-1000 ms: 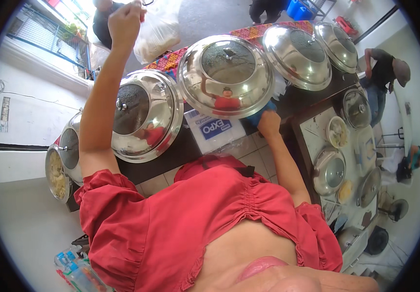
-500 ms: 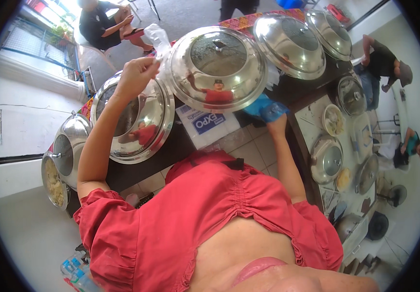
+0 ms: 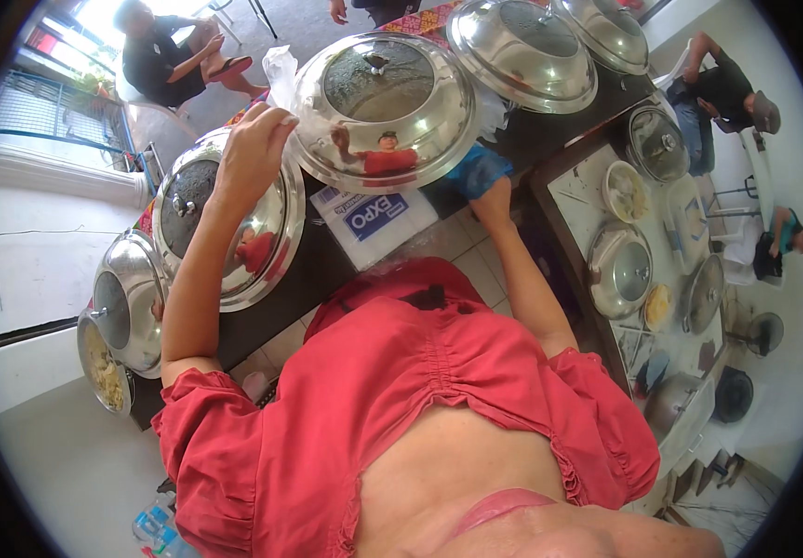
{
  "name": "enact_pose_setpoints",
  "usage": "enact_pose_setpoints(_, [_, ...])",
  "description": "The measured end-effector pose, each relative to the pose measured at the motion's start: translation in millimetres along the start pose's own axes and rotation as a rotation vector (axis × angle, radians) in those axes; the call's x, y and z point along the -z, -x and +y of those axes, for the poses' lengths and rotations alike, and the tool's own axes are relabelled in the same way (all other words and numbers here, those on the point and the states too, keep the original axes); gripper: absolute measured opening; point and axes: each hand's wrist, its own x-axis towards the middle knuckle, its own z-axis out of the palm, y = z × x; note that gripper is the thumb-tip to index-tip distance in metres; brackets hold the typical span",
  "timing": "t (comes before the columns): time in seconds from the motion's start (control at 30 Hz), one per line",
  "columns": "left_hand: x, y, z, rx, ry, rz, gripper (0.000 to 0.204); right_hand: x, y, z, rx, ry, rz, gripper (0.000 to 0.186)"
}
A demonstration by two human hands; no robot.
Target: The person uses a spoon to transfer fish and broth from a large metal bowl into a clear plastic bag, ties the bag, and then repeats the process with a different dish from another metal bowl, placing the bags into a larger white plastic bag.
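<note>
Ahead of me a large round pan with a shiny domed lid [image 3: 383, 153] and glass window stands on a dark table. My left hand [image 3: 254, 153] is raised at its left side, fingers closed in a pinch. Pale, translucent plastic [image 3: 280, 76] sticks up just beyond those fingertips; whether they grip it is unclear. My right hand [image 3: 493, 203] is closed around a crumpled blue plastic bag [image 3: 478, 172] at the lid's lower right. Between my arms, near the table's front edge, lies a white pack with a blue label [image 3: 375, 221].
More lidded pans stand left [image 3: 225, 223] and right [image 3: 522, 56]. At far left is an uncovered food pan [image 3: 104, 367]. A side table [image 3: 564, 191] on the right holds bowls and covered pots. One person sits at the upper left [image 3: 164, 60]; others are at the right.
The view has shifted, so the pans sit further left and higher. My left hand is slightly nearer to me relative to the lid. The blue bag looks more bunched in my right hand.
</note>
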Motion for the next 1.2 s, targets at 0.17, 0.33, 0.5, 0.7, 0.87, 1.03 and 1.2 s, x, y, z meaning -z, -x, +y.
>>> enact_pose_setpoints(0.17, [-11.1, 11.5, -18.9, 0.166, -0.113, 0.029, 0.018, -6.0, -4.4, 12.2, 0.101, -0.025, -0.028, 0.011])
enact_pose_setpoints(0.33, [-15.7, 18.8, -30.8, 0.290, -0.245, 0.107, 0.021, -1.6, -10.0, 18.2, 0.222, -0.089, -0.144, 0.011])
enact_pose_setpoints(0.5, [-25.0, 20.7, -25.8, 0.382, -0.310, 0.386, 0.039, 3.5, -2.5, 24.7, 0.206, 0.054, -0.262, 0.010])
enact_pose_setpoints(0.7, [-89.7, 32.2, 68.3, 0.010, 0.040, 0.398, 0.019, 12.7, -9.7, 20.8, -0.002, -0.032, -0.206, 0.017])
enact_pose_setpoints(0.87, [-234.9, 69.8, 137.4, -0.073, 0.607, -0.137, 0.060, 23.0, -9.1, 38.3, 0.117, 0.276, -0.523, 0.015])
enact_pose_setpoints(1.03, [-295.9, 49.4, 128.8, 0.136, 0.363, 0.005, 0.085, 92.4, -9.8, 13.7, 0.118, 0.207, -0.396, 0.013])
enact_pose_setpoints(1.2, [-303.8, 37.6, 117.2, 0.254, 0.302, 0.025, 0.079, 138.5, -17.9, -4.1, -0.039, -0.066, -0.352, 0.017])
